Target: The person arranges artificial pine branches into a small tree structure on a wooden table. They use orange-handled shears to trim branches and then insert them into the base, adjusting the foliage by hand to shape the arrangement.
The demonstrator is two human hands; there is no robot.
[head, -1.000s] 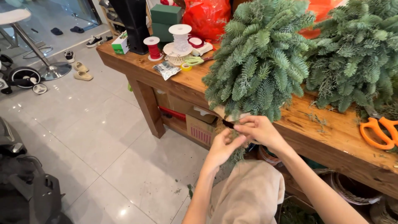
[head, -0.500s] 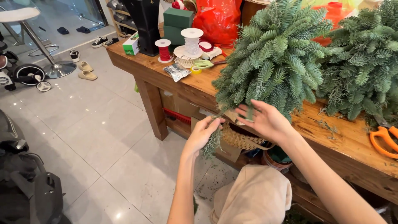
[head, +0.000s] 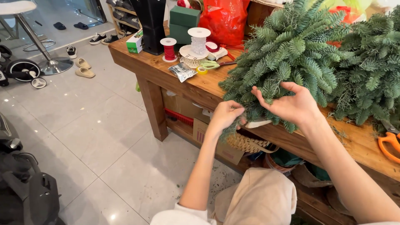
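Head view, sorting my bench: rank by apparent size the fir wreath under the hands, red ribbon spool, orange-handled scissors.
1. Green fir wreath, largest.
2. Orange-handled scissors, partly cropped and nearer, so unsure.
3. Red ribbon spool, farther away.

The room was bright with soft daylight. The shiny floor [head: 91, 137] had small white glare spots. It was dark under the tabletop [head: 166, 73]. The picture was sharp in the middle and bent a little at the edges.

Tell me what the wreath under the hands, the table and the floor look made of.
Wreath: fir-like sprigs with blue-green needles, real or artificial I cannot tell. Table: solid wood, brown with visible grain, dull finish. Floor: pale glossy tiles with grout lines and reflections.
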